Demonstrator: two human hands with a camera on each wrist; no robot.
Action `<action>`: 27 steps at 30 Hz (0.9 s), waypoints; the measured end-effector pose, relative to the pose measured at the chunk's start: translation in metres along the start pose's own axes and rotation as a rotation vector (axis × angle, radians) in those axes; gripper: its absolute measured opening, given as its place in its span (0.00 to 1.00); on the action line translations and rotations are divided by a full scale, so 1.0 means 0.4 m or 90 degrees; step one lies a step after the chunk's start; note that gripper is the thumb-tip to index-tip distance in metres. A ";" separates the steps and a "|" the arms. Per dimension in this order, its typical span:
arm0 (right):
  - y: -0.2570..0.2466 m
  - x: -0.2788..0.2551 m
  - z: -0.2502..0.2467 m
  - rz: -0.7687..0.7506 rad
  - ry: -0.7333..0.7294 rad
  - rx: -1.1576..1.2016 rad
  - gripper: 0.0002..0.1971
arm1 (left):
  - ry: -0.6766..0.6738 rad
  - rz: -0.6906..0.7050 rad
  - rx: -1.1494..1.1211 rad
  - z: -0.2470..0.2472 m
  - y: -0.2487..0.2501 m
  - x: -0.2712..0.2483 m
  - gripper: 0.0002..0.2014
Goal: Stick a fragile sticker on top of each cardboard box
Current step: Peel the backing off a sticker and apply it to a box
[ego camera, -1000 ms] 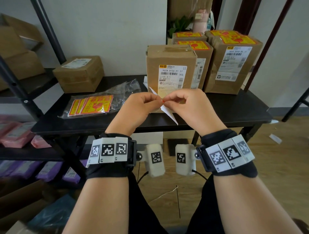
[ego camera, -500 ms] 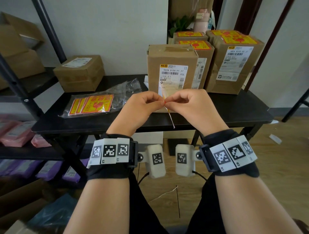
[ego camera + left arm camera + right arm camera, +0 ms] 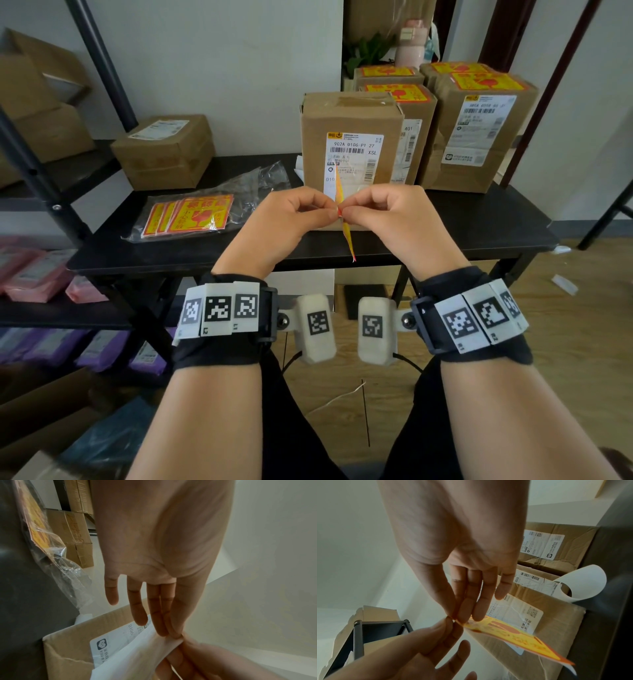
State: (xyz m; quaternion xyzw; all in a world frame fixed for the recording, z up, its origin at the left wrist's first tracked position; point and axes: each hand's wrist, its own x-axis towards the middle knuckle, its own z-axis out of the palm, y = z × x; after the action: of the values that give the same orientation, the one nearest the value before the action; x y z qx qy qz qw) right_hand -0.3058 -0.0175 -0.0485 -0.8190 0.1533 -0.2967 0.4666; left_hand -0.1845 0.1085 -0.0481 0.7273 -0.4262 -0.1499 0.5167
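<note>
Head view, centre frame: left hand [image 3: 287, 222] and right hand [image 3: 387, 219] are both pinching one corner of the fragile sticker [image 3: 344, 219], picking it from its backing (peeling looks barely begun). Edge-on, its long axis is running near-vertically. Next, it needs laying flat atop the bare cardboard box [image 3: 349, 137] just behind.

Yellow-and-red sticker [image 3: 345, 219]; brown cardboard box [image 3: 349, 137]; black table [image 3: 479, 219]
</note>
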 end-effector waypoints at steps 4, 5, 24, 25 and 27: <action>0.001 -0.003 -0.005 -0.008 -0.016 -0.002 0.05 | 0.017 -0.019 -0.038 0.007 0.002 -0.002 0.05; 0.001 -0.003 -0.006 -0.008 -0.017 -0.004 0.06 | 0.016 -0.023 -0.043 0.008 0.003 -0.002 0.05; 0.002 0.001 -0.003 -0.036 0.023 -0.045 0.05 | 0.073 -0.025 -0.020 0.041 0.006 0.009 0.07; 0.001 0.001 -0.003 -0.036 0.023 -0.046 0.05 | 0.072 -0.022 -0.018 0.042 0.006 0.009 0.07; 0.001 0.000 -0.003 -0.033 0.025 -0.049 0.04 | 0.067 -0.017 -0.013 0.044 0.008 0.009 0.07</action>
State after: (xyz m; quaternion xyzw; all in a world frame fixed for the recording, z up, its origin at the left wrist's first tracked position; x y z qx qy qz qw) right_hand -0.3064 -0.0187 -0.0485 -0.8338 0.1524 -0.3187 0.4241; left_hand -0.1956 0.0945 -0.0517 0.7346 -0.3868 -0.1226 0.5439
